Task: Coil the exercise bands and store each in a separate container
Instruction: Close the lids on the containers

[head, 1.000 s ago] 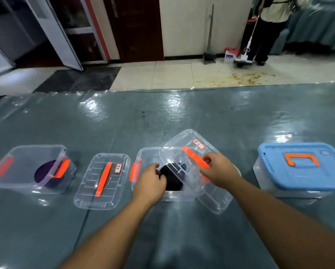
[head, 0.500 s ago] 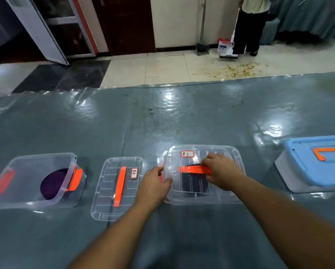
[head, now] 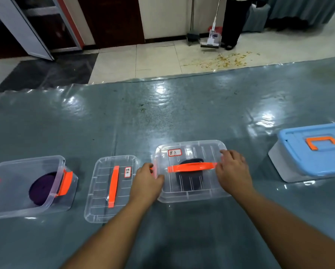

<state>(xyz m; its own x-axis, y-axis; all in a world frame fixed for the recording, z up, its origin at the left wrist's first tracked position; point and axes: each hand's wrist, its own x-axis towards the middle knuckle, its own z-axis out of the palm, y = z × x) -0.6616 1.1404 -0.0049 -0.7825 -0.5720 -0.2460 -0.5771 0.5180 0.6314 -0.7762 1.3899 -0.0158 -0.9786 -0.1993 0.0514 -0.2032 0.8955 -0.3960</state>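
Observation:
A clear container (head: 192,195) stands mid-table with its clear lid (head: 199,150) laid flat on top; the lid has an orange handle (head: 190,167). A coiled black band (head: 190,181) shows through the plastic. My left hand (head: 146,183) grips the lid's left edge with curled fingers. My right hand (head: 232,171) rests on the lid's right side, fingers stretched over the edge, thumb by the handle's end. To the left, an open clear container (head: 27,162) holds a coiled purple band (head: 41,188).
A loose clear lid (head: 102,191) with an orange handle lies between the two clear containers. A box with a blue lid (head: 314,148) stands at the right. The table (head: 162,117) has a shiny grey cover. A person with a mop (head: 232,22) stands on the floor beyond.
The tilted lid has come down flat onto the middle container over the black band. My right hand has slid from the handle to the lid's right edge; my left hand stays at the left edge.

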